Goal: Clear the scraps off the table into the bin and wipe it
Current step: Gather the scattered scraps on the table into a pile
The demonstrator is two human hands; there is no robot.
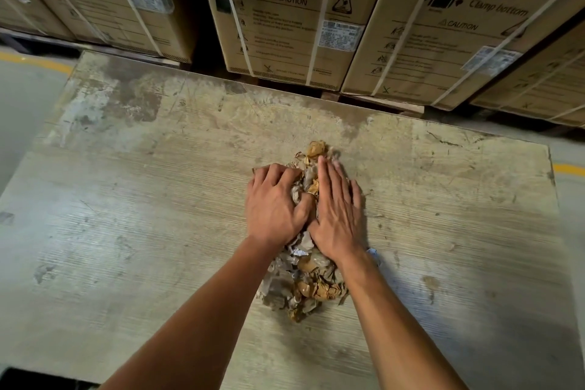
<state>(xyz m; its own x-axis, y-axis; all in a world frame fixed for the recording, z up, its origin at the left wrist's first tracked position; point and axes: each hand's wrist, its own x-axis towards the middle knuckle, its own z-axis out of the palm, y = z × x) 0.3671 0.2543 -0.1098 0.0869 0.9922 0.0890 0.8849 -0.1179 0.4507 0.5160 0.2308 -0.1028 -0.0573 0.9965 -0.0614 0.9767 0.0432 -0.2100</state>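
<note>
Worn, scratched, pale wood-grain counter: fills the lower and middle frame, surface stained and patchy toward the upper left

Row of large brown cardboard cartons bound with pale straps: across the top of the frame behind the counter's far edge, printed "Clamp bottom" and "CAUTION", white labels on their faces

Grey floor with a yellow painted line: visible at the left edge, and again at the right edge

Heap of crumpled brown and grey paper scraps: centre of the frame on the counter, gathered in one long pile between the two forearms and under both hands

Left hand: palm down on the left side of the heap, fingers curled into the scraps

Right hand: laid flat on the right side of the heap, fingers straight and close together, pressing the scraps
</note>
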